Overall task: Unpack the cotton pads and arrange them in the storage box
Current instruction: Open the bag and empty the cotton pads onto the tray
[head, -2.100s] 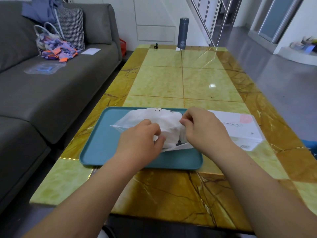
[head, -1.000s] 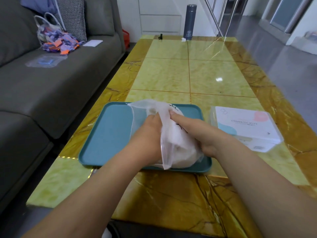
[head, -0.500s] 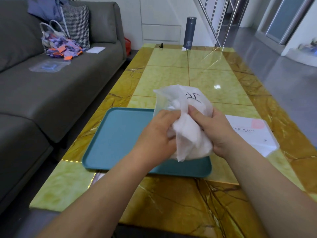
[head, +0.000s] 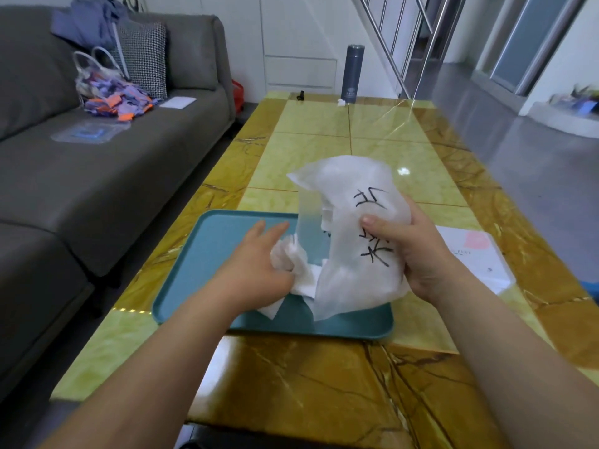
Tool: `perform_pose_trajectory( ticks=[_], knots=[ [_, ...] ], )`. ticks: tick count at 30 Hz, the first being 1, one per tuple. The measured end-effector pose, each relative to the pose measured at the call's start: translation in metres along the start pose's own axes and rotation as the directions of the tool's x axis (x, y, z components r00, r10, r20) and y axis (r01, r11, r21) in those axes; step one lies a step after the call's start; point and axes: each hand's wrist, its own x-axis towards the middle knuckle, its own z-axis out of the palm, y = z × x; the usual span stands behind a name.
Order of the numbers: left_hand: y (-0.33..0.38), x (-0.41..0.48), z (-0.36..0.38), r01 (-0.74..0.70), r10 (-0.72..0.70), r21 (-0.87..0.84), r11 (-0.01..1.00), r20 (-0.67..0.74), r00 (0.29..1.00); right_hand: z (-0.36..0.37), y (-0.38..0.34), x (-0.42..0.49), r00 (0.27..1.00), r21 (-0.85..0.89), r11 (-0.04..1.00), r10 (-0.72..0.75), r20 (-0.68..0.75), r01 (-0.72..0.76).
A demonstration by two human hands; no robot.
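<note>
A translucent plastic bag (head: 353, 241) with black handwritten marks is held upright above the teal tray (head: 210, 251) by my right hand (head: 411, 251), which grips its right side. My left hand (head: 256, 270) is at the bag's lower left opening, its lower fingers closed on a crumpled bunch of white cotton pads (head: 291, 264) coming out over the tray, the index and middle fingers stretched out. The storage box (head: 473, 257), clear with a white printed lid and a pink spot, lies on the table right of the tray, partly hidden behind my right hand.
The yellow marble-pattern table (head: 324, 384) extends far ahead; a dark flask (head: 354, 72) stands at its far end. A grey sofa (head: 97, 176) with a bag of coloured items runs along the left. Grey floor lies to the right.
The bag was lifted off the tray and turned upright in my right hand. My left hand moved from clasping the bag to drawing cotton pads out at its lower left.
</note>
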Motion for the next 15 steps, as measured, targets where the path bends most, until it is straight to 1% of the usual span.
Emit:
perform_pose_trajectory(
  ticks=[2,3,4,5,6,7,9,10,13,15],
  knots=[
    [0.006,-0.002,-0.007,-0.06,0.063,0.036,0.998,-0.113,0.992,-0.002,0.0,0.002,1.0,0.004,1.0,-0.012,0.01,0.012],
    [0.009,-0.005,-0.007,-0.116,0.13,0.082,0.99,-0.199,0.971,-0.003,0.0,0.003,0.999,-0.006,1.0,-0.027,0.017,0.027],
    [0.013,-0.006,-0.006,-0.205,0.228,0.112,0.972,-0.279,0.933,-0.003,0.0,0.005,0.999,-0.022,0.999,-0.035,0.02,0.035],
    [0.018,-0.006,-0.004,-0.306,0.325,0.108,0.946,-0.326,0.888,-0.003,-0.001,0.006,0.999,-0.032,0.999,-0.035,0.027,0.035],
    [0.024,-0.006,0.0,-0.392,0.39,0.066,0.918,-0.337,0.857,-0.001,-0.002,0.005,0.998,-0.045,0.998,-0.033,0.056,0.035],
    [0.03,-0.005,0.005,-0.449,0.423,-0.003,0.893,-0.331,0.843,0.0,-0.002,0.005,0.995,-0.06,0.998,-0.027,0.097,0.033],
    [0.043,-0.002,0.014,-0.481,0.413,-0.165,0.861,-0.324,0.851,0.004,-0.001,0.004,0.986,-0.08,0.997,-0.01,0.164,0.023],
    [0.047,0.0,0.017,-0.471,0.386,-0.238,0.849,-0.329,0.862,0.008,-0.002,0.002,0.986,-0.067,0.998,-0.006,0.169,0.018],
    [0.053,0.006,0.023,-0.448,0.344,-0.347,0.824,-0.323,0.882,0.02,-0.01,-0.003,0.998,0.081,0.996,0.029,0.054,-0.033],
    [0.057,0.008,0.028,-0.428,0.327,-0.428,0.796,-0.291,0.899,0.022,-0.012,-0.001,0.991,0.107,0.989,0.109,-0.071,-0.101]
  ],
)
